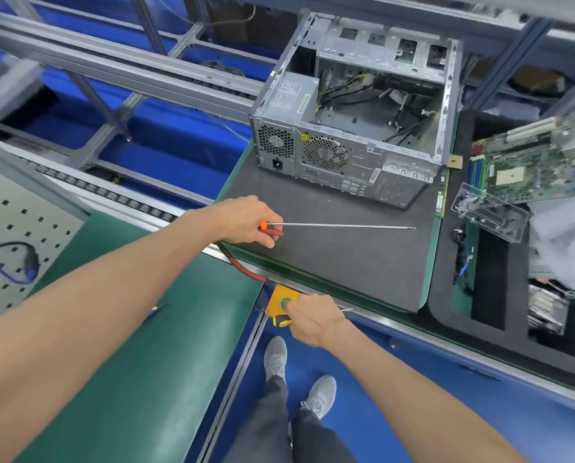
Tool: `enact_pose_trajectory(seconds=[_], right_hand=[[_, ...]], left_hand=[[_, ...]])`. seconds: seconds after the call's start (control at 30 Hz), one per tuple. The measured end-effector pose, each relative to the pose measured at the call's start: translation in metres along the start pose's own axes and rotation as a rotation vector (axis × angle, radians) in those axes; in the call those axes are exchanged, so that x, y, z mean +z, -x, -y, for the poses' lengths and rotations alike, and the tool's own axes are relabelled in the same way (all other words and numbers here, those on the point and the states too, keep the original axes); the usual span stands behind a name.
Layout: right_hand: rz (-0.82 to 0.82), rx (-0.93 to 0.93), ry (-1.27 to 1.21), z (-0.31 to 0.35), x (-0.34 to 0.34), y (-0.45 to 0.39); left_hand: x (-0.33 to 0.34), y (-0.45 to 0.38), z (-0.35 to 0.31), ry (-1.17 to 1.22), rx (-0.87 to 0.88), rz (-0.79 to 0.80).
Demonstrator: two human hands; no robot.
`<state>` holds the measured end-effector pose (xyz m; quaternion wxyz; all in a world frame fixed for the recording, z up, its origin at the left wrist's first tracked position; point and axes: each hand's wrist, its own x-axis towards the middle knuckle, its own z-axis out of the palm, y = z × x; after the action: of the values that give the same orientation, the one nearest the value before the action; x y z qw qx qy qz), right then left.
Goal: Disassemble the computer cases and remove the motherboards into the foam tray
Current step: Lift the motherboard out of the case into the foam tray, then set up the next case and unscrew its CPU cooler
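Beyond our left hand [242, 219], gripping a long screwdriver [339, 225], the stiff, sharp-edged computer case [353, 128] wants lifting by its frame, while our right hand [313, 317] curls round a yellow-handled tool [281, 320].

A person's left hand [242, 222] grips a long screwdriver [339, 225] over the mat [346, 262]; the right hand [313, 317] presses a green button [285, 304] near an open computer case [353, 105].

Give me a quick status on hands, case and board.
Left hand grips long screwdriver. Right hand at green button. Case gutted; motherboard over foam tray.
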<state>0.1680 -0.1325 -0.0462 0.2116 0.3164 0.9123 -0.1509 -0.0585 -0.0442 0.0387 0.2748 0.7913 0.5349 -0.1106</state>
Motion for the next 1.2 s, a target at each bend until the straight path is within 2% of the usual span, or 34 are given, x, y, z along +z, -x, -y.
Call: enact_pose_trajectory(seconds=[0.13, 0.27, 0.47, 0.77, 0.97, 1.2], right_hand=[[0.051, 0.002, 0.001, 0.008, 0.002, -0.004], [0.018, 0.003, -0.042, 0.014, -0.005, -0.004], [-0.005, 0.070, -0.253, 0.002, -0.034, 0.006], [-0.244, 0.272, -0.341, -0.063, -0.090, 0.046], [-0.323, 0.433, -0.398, -0.099, -0.109, 0.084], [-0.420, 0.580, -0.487, -0.128, -0.120, 0.121]], left_hand=[[-0.005, -0.007, -0.002, 0.005, -0.005, 0.000], [-0.010, -0.010, -0.002, 0.024, 0.012, -0.010], [-0.028, -0.022, -0.016, 0.027, 0.045, -0.010], [-0.077, -0.052, -0.062, 0.051, 0.139, -0.087], [-0.100, -0.069, -0.097, 0.057, 0.183, -0.099], [-0.120, -0.087, -0.136, 0.194, 0.274, -0.113]])
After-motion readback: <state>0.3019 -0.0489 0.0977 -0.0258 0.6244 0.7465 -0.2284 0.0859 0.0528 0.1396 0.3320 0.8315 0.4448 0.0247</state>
